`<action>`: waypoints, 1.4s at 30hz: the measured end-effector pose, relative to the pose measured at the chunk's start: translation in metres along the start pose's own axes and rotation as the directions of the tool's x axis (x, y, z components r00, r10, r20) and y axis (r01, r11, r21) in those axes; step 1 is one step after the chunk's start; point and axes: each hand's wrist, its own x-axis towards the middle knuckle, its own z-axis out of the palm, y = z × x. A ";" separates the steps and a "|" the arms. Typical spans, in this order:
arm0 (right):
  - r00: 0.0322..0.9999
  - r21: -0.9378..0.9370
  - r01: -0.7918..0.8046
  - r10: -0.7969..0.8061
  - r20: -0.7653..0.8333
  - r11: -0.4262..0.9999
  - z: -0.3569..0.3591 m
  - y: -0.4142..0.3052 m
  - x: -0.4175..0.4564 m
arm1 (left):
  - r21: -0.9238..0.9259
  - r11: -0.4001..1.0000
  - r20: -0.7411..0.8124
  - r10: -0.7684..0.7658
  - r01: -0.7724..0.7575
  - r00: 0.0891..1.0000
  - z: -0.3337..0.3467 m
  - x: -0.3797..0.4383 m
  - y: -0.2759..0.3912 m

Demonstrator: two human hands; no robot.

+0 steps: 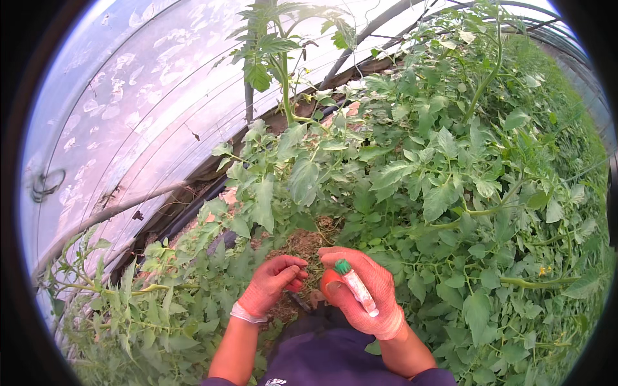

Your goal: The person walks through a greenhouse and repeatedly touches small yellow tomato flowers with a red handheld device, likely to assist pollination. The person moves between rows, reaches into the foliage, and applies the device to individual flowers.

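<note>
My right hand (369, 289), in a thin reddish glove, holds a small white tube (358, 289) with a green cap across the thumb and palm. A round red thing (330, 280), likely a tomato, shows between its fingers and thumb; the hand hides much of it. To its left is my left hand (270, 287), gloved alike with a pale cuff at the wrist, its fingers curled. Whether something small sits in its fingertips cannot be told. Both hands are in front of my dark blue clothing, with tomato plants (304, 181) around them.
Dense tomato foliage (439, 193) spreads ahead and to the right, with thick stems crossing it. A tall stem (286, 82) stands upright ahead. Plastic greenhouse sheeting (125, 106) slopes along the left, with a metal pipe (116, 211) and a black hose (195, 210) near its foot. Brown soil (304, 241) shows between plants.
</note>
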 end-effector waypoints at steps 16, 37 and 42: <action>0.832 0.198 -0.050 -0.069 0.551 0.979 0.048 0.000 0.073 | -0.182 0.962 -0.459 0.103 -0.206 0.883 -0.013 -0.091 -0.036; 0.230 0.351 -0.057 -0.330 0.915 0.935 0.152 -0.021 0.049 | -0.276 0.770 -0.905 -0.006 -0.576 0.426 0.038 -0.187 -0.129; 0.132 0.334 -0.100 -0.321 0.938 0.937 0.183 -0.034 0.031 | 0.139 0.652 -0.990 0.099 -0.746 -0.098 0.000 -0.215 -0.069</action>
